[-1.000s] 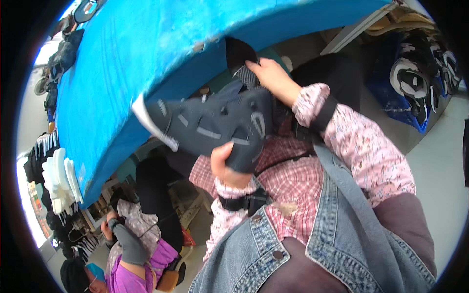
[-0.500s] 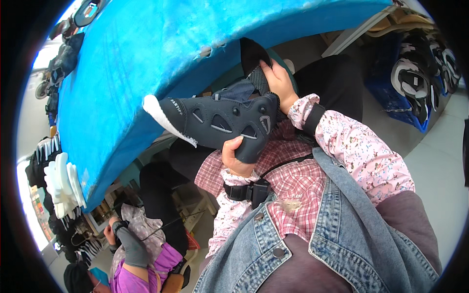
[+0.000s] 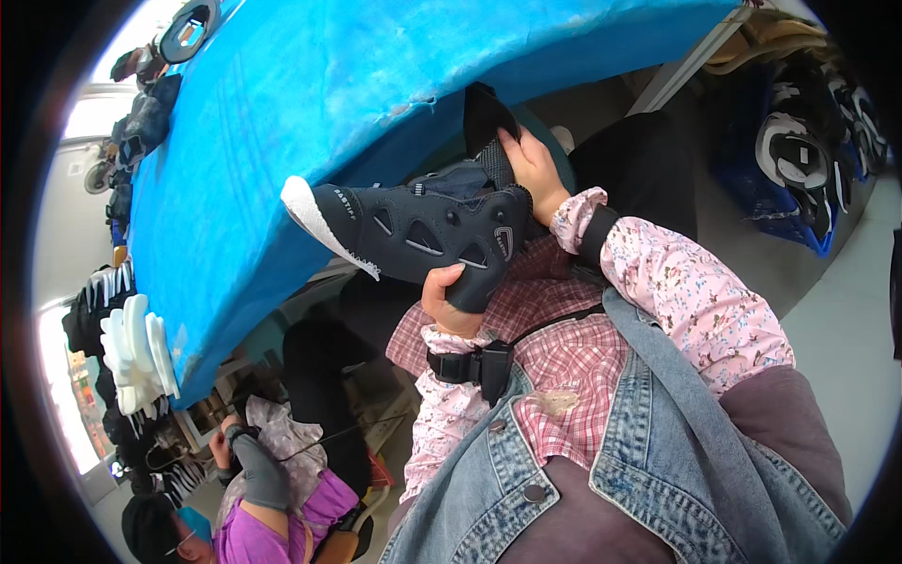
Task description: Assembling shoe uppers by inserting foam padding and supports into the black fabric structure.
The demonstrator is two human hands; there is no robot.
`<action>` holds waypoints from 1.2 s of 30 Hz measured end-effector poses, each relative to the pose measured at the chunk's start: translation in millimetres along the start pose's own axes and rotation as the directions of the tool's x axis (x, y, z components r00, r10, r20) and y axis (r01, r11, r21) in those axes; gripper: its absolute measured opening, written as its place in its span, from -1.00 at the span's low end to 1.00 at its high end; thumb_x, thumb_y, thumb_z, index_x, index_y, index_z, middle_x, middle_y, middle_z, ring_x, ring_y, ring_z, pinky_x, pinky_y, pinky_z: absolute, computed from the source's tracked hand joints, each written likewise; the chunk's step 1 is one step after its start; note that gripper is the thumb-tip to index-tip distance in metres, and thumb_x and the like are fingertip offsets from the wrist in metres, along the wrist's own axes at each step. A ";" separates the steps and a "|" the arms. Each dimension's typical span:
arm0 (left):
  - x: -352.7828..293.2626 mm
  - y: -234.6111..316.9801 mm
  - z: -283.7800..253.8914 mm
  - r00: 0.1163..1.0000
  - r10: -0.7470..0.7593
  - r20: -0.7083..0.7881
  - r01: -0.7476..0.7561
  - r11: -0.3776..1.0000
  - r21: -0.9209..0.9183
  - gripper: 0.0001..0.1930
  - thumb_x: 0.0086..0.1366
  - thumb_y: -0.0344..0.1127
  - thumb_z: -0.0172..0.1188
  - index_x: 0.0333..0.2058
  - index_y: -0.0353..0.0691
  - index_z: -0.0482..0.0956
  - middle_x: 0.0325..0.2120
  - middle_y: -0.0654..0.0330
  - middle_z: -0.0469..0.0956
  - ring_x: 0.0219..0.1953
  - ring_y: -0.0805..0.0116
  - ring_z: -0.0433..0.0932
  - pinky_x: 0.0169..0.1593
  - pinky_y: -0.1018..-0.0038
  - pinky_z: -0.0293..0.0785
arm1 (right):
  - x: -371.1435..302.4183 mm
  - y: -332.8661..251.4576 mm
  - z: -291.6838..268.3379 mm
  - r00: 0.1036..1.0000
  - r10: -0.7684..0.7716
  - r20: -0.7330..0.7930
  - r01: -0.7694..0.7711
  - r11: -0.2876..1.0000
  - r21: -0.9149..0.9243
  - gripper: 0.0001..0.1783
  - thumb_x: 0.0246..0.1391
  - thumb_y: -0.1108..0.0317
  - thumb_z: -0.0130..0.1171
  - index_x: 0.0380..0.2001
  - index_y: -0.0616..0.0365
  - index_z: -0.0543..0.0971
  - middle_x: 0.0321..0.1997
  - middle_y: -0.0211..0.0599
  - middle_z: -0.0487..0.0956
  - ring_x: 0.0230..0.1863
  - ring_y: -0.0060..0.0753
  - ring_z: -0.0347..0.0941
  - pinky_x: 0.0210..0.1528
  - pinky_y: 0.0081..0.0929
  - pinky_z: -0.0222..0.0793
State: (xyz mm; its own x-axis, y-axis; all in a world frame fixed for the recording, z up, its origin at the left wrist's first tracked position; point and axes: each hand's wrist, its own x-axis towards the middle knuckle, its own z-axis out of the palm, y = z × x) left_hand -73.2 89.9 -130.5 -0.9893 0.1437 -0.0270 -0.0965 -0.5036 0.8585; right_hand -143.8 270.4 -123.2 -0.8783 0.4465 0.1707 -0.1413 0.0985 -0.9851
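A dark grey shoe upper (image 3: 413, 230) with triangular cut-outs and a white lining edge around its toe is held above my lap, the toe pointing left. My left hand (image 3: 449, 303) is closed on its lower rear edge, thumb laid on the outer face beside a cut-out. At the collar, my right hand (image 3: 534, 174) pinches the black mesh tongue (image 3: 490, 122), whose end sticks up past my fingers. The inside of the upper and most of my left fingers are hidden.
A blue cloth-covered table (image 3: 310, 113) stands just beyond the upper. At the right, a blue crate (image 3: 789, 226) holds shoe parts. White shoe-shaped pieces (image 3: 136, 357) hang off the table's left end. Another person (image 3: 272, 498) sits at lower left.
The view has shifted slightly, so the table's left side and the seated person appear a little farther right. Both hands keep the same grips on the shoe upper, which has barely moved.
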 end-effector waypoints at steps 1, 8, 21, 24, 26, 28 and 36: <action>4.0 13.4 9.8 0.977 -0.213 -0.020 0.207 0.965 -0.162 -0.67 0.02 -0.43 0.00 -0.19 -0.42 0.40 -0.22 -0.08 0.48 -0.17 0.12 0.50 -0.01 0.29 0.43 | 1.7 0.8 -1.1 1.000 -0.025 -0.001 0.025 1.000 -0.016 -0.64 0.17 0.21 -0.13 -0.25 0.36 0.43 -0.29 0.24 0.47 -0.14 0.28 0.32 -0.17 -0.21 0.29; -21.0 91.9 2.9 0.958 -0.288 -0.010 0.173 0.548 0.818 -0.74 0.20 -0.18 0.10 -0.34 -0.30 0.55 -0.47 0.15 0.55 -0.38 0.44 0.52 -0.29 0.49 0.41 | 2.0 21.0 1.1 0.982 -0.177 -0.068 0.169 0.980 -0.110 -0.62 0.16 0.23 -0.09 -0.11 0.34 0.41 -0.23 0.23 0.48 -0.11 0.21 0.38 -0.09 -0.22 0.29; -27.8 166.4 170.4 0.415 0.366 0.833 -0.028 0.920 -0.390 -0.86 0.21 -0.36 0.16 -0.30 -0.27 0.57 -0.38 0.14 0.48 -0.38 0.43 0.47 -0.27 0.60 0.36 | -2.7 0.6 -9.1 0.993 0.062 0.102 -0.054 0.995 -0.081 -0.59 0.17 0.16 -0.12 -0.21 0.35 0.44 -0.26 0.17 0.50 -0.15 0.20 0.38 -0.15 -0.24 0.28; -30.3 160.5 163.4 0.424 0.417 0.804 -0.036 0.895 -0.445 -0.88 0.17 -0.30 0.21 -0.37 -0.21 0.58 -0.40 0.22 0.48 -0.45 0.50 0.41 -0.37 0.62 0.25 | -2.6 -1.0 -3.7 0.994 0.069 0.091 -0.063 0.996 -0.061 -0.59 0.17 0.15 -0.12 -0.21 0.35 0.45 -0.25 0.18 0.50 -0.15 0.20 0.38 -0.15 -0.24 0.28; -29.1 156.1 170.5 0.387 0.366 0.846 0.026 0.913 -0.406 -0.84 0.17 -0.24 0.20 -0.39 -0.20 0.54 -0.42 0.21 0.46 -0.48 0.48 0.40 -0.39 0.60 0.27 | 1.2 13.9 -9.9 0.992 0.086 0.093 -0.082 0.995 -0.048 -0.59 0.18 0.15 -0.13 -0.21 0.35 0.45 -0.24 0.18 0.50 -0.15 0.19 0.39 -0.14 -0.26 0.29; -34.6 161.8 190.7 0.343 0.339 0.876 0.017 0.930 -0.366 -0.80 0.18 -0.18 0.19 -0.41 -0.20 0.50 -0.44 0.21 0.44 -0.51 0.46 0.40 -0.40 0.58 0.29 | 3.9 11.7 -7.7 0.972 0.204 0.117 -0.211 0.976 0.056 -0.58 0.18 0.14 -0.13 -0.22 0.35 0.45 -0.25 0.19 0.50 -0.16 0.19 0.40 -0.14 -0.27 0.29; -31.6 154.3 113.9 0.889 0.043 0.456 -0.075 0.996 0.053 -0.57 0.22 0.03 0.07 -0.48 -0.30 0.47 -0.45 0.16 0.36 -0.57 0.53 0.36 -0.42 0.63 0.31 | 3.2 17.2 -12.7 0.993 0.071 0.093 -0.067 0.997 -0.046 -0.53 0.15 0.10 -0.09 -0.21 0.39 0.45 -0.28 0.17 0.51 -0.18 0.15 0.42 -0.12 -0.30 0.29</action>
State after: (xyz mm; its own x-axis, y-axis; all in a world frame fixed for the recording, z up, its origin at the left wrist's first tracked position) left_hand -44.4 104.7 61.1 -0.8337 0.4943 0.2461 -0.0160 -0.4671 0.8841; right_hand -143.2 284.8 -139.3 -0.9248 0.3678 0.0970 -0.0607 0.1091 -0.9922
